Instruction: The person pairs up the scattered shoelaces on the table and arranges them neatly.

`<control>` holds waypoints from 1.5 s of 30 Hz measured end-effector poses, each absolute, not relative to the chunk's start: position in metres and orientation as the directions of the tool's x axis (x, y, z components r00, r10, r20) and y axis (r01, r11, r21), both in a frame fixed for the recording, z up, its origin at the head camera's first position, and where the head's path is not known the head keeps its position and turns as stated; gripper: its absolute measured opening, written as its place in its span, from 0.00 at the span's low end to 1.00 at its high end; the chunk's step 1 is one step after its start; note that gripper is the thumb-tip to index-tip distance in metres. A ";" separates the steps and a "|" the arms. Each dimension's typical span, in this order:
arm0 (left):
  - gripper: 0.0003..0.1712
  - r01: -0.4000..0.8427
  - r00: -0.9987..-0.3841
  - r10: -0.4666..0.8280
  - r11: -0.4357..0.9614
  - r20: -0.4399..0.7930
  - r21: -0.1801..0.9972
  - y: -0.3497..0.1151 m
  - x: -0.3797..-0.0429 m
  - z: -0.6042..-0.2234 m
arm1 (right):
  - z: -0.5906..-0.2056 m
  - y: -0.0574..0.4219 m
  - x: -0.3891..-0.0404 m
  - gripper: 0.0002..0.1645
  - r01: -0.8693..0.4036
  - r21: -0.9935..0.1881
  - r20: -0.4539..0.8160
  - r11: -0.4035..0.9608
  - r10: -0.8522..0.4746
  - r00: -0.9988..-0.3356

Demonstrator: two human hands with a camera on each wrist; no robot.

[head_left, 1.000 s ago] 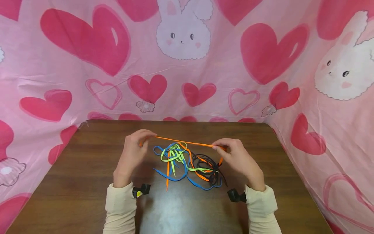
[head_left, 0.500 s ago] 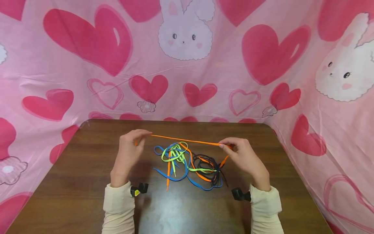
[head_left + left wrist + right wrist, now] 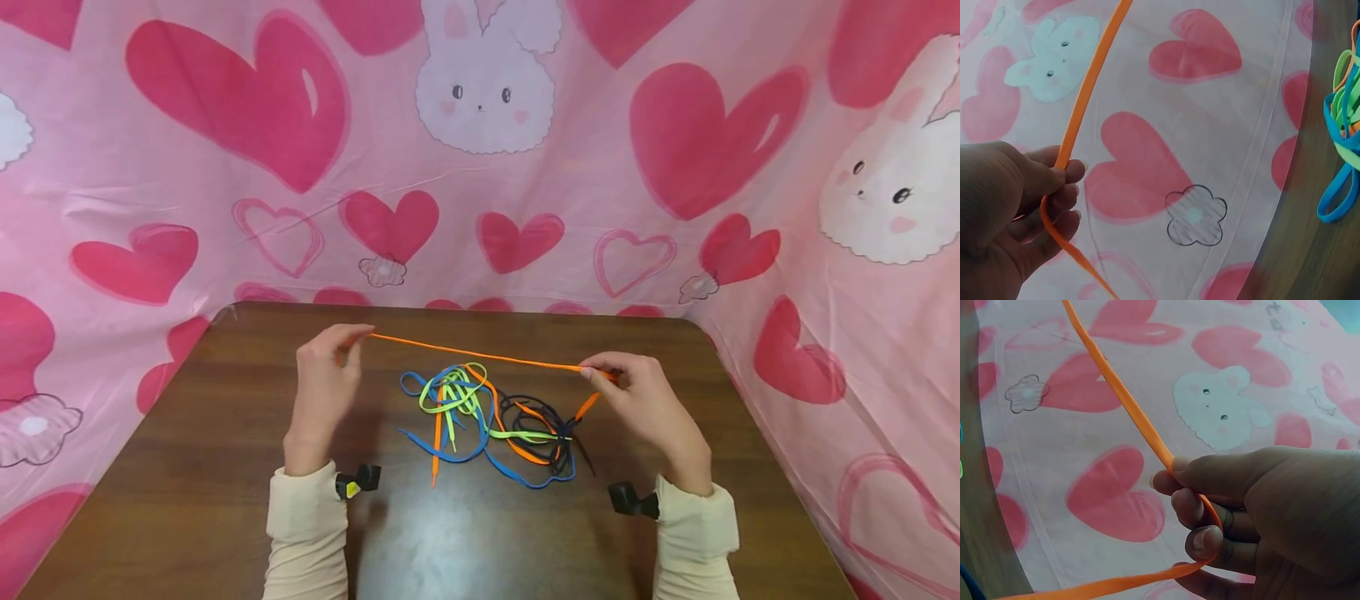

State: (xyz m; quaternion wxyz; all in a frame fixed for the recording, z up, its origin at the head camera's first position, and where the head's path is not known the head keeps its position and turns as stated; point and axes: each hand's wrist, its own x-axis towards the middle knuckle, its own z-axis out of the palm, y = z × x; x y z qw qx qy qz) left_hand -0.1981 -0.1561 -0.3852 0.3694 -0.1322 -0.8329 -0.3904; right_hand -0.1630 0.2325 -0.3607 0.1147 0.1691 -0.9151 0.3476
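A flat orange shoelace (image 3: 476, 351) stretches taut between both hands above the table. My left hand (image 3: 330, 362) pinches it between thumb and forefinger; in the left wrist view its tail hangs down past the fingers. My right hand (image 3: 637, 396) pinches the other side, and in the right wrist view the lace (image 3: 1129, 403) bends back over the curled fingers. Below the hands lies a loose tangle of laces: a lime green one (image 3: 459, 392), a blue one (image 3: 468, 457), a black one (image 3: 558, 454) and more orange. The right-hand tail runs down toward the black coil.
The brown wooden table (image 3: 480, 542) has its far edge against a pink cloth (image 3: 480, 183) printed with hearts and rabbits, which also rises at both sides. A small black camera (image 3: 367, 477) is worn on the left wrist, another (image 3: 622, 498) on the right.
The hands have moved apart, left hand leftward and slightly up, right hand to the right. The taut stretch of orange shoelace between them is longer. The tangle lies as before.
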 end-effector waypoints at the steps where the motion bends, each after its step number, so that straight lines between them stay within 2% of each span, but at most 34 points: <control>1: 0.13 0.504 -0.688 -0.079 0.664 0.721 0.553 -0.157 -0.198 -0.385 | -0.361 0.234 -0.163 0.05 -0.388 -0.596 0.330 0.703 -0.226 -0.917; 10: 0.09 0.455 -0.678 -0.186 0.653 0.711 0.605 -0.161 -0.199 -0.387 | -0.359 0.244 -0.162 0.05 -0.392 -0.566 0.359 0.725 -0.212 -0.909; 14: 0.09 0.417 -0.684 -0.265 0.622 0.679 0.663 -0.163 -0.196 -0.386 | -0.356 0.251 -0.161 0.05 -0.364 -0.562 0.329 0.742 -0.203 -0.922; 18: 0.08 0.408 -0.672 -0.290 0.624 0.682 0.667 -0.165 -0.195 -0.386 | -0.355 0.263 -0.161 0.06 -0.337 -0.552 0.295 0.763 -0.199 -0.935; 25: 0.11 0.403 -0.682 -0.225 0.679 0.696 0.614 -0.167 -0.198 -0.393 | -0.361 0.281 -0.160 0.07 -0.258 -0.565 0.133 0.783 -0.223 -0.966; 30: 0.09 0.373 -0.713 -0.193 0.709 0.674 0.598 -0.178 -0.200 -0.403 | -0.375 0.292 -0.164 0.03 -0.236 -0.553 0.121 0.799 -0.203 -0.972; 37: 0.08 0.293 -0.796 -0.138 0.764 0.589 0.575 -0.200 -0.203 -0.420 | -0.398 0.309 -0.174 0.06 -0.171 -0.570 0.064 0.804 -0.163 -0.984; 45: 0.11 0.282 -0.859 -0.017 0.819 0.512 0.500 -0.218 -0.217 -0.433 | -0.422 0.326 -0.192 0.07 -0.203 -0.490 0.097 0.848 -0.179 -0.979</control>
